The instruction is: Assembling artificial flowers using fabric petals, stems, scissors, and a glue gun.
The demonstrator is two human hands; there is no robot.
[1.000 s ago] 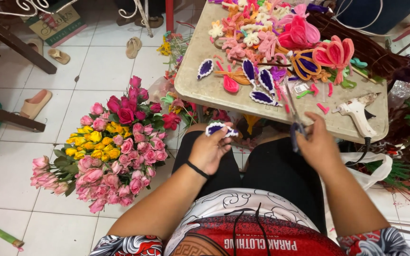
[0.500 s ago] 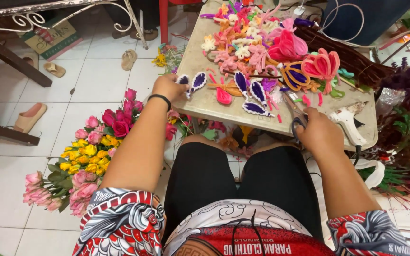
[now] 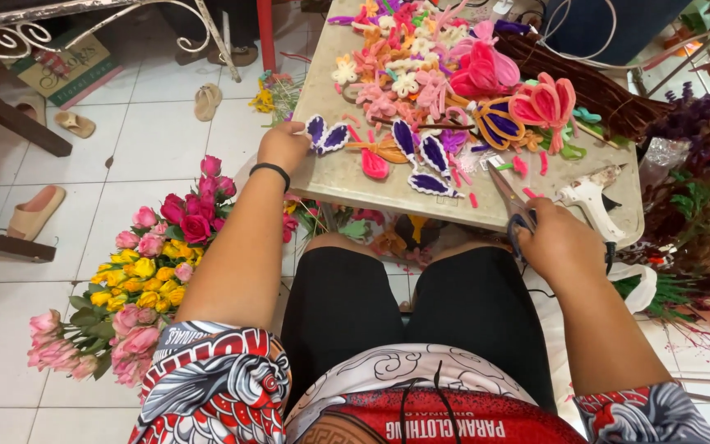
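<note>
Head view, left hand: the left hand [image 3: 283, 145] reaches out to the near left edge of the table [image 3: 347, 177], fingers curled down, knuckles toward the camera; a black band sits on the wrist.
Head view, purple wing pair: the purple-and-white wing pieces [image 3: 326, 134] lie on the tabletop just beside the left hand, at its fingertips; whether the fingers pinch them or only touch them cannot be told.
Head view, right hand: the right hand [image 3: 560, 241] is closed around the handles of the scissors [image 3: 509, 200] at the near right edge of the table.
Head view, scissors: the blades point up and left over the tabletop, toward the loose wing pieces [image 3: 431, 161] in the middle, and stop short of them.
Head view, spacing: the two hands are well apart, with the loose wing pieces lying between them on the table.
Head view, glue gun: a white glue gun [image 3: 589, 200] lies on the table just beside the right hand.
Head view, table top: a heap of pink, orange and white fuzzy-wire flowers [image 3: 421, 74] fills the far part.
Head view, floor: a bunch of roses [image 3: 137, 275] lies on the white tiles to the left of the left arm.
</note>
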